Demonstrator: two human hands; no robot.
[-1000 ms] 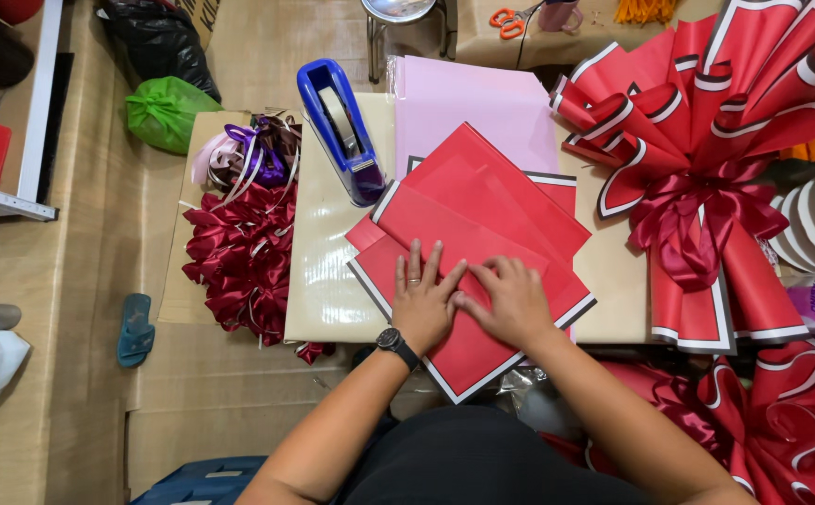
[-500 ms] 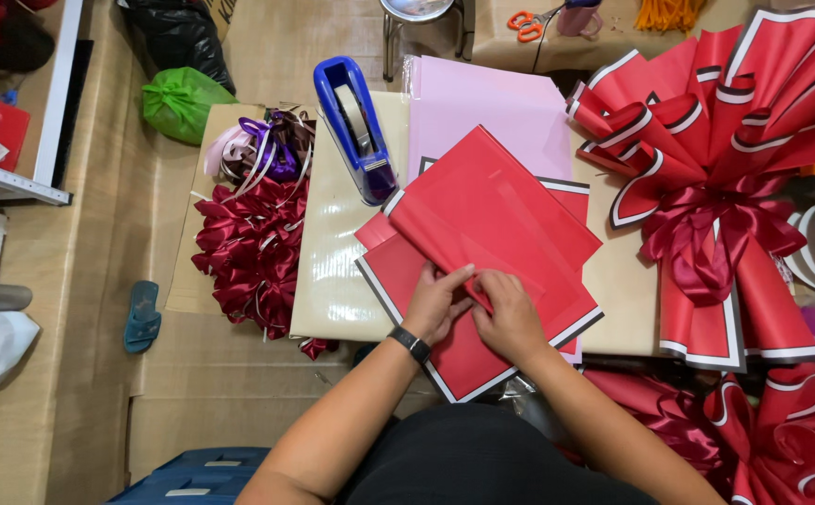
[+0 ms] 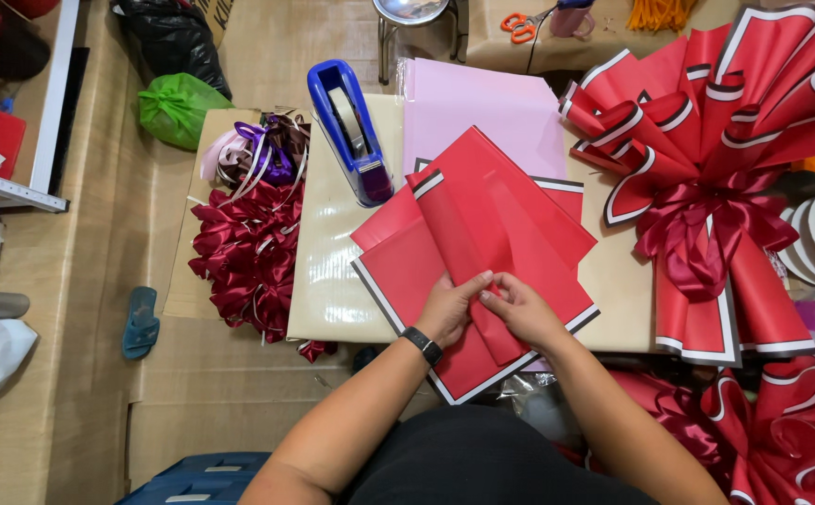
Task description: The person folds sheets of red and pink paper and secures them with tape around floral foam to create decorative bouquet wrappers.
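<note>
Red wrapping sheets [image 3: 510, 224] with black-and-white borders lie stacked on a small tan table [image 3: 333, 281]. My left hand [image 3: 450, 307], with a black wristband, and my right hand [image 3: 520, 310] meet at the near edge of the stack. Both pinch the top red sheet, which is folding up into a long crease running toward the far left. A pink sheet pile [image 3: 482, 108] lies under the red ones at the back.
A blue tape dispenser [image 3: 349, 126] stands at the table's far left. A finished red paper bouquet wrap with a bow [image 3: 707, 187] lies to the right. Dark red ribbon bows [image 3: 253, 248] are piled on the left. Orange scissors [image 3: 520, 23] rest far back.
My hands went from pressing flat on the sheets to pinching the top sheet together. The top sheet has lifted and folded into a crease.
</note>
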